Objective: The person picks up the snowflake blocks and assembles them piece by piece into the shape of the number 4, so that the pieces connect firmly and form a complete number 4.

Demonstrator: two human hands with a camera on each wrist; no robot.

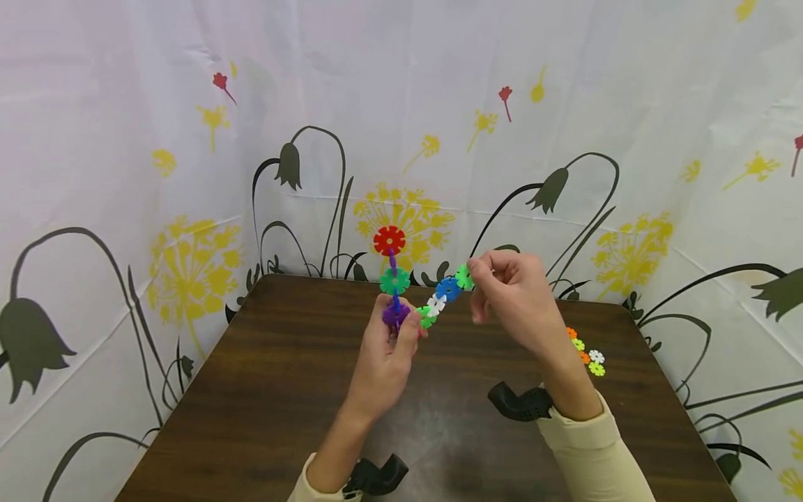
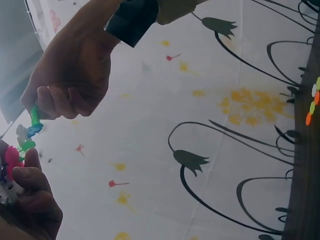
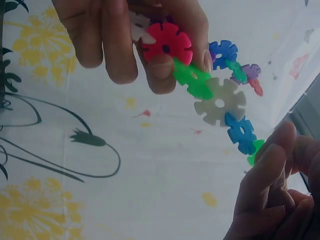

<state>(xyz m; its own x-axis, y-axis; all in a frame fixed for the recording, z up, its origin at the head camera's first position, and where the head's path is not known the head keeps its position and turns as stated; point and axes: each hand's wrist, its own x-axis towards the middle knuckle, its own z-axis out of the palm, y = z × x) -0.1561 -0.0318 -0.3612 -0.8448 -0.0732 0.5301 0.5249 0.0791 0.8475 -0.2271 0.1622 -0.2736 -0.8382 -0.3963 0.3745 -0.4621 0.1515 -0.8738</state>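
Note:
Above the table, my left hand (image 1: 384,359) grips a joined piece made of notched plastic interlocking discs. One branch rises upright from it through a purple disc (image 1: 390,315) and a teal disc (image 1: 386,282) to a red disc (image 1: 380,241) on top. The other branch slants up to the right, with a pink disc (image 3: 155,48), a green disc (image 3: 187,77), a white disc (image 3: 232,105) and a blue disc (image 3: 237,136). My right hand (image 1: 521,300) pinches the bright green disc (image 1: 464,277) at that branch's end. Fingers partly hide the join in the left hand.
Several loose orange, yellow-green and white discs (image 1: 597,369) lie on the right of the dark wooden table (image 1: 282,390). A white curtain (image 1: 401,84) printed with flowers hangs behind. Each wrist wears a black camera mount (image 1: 521,403).

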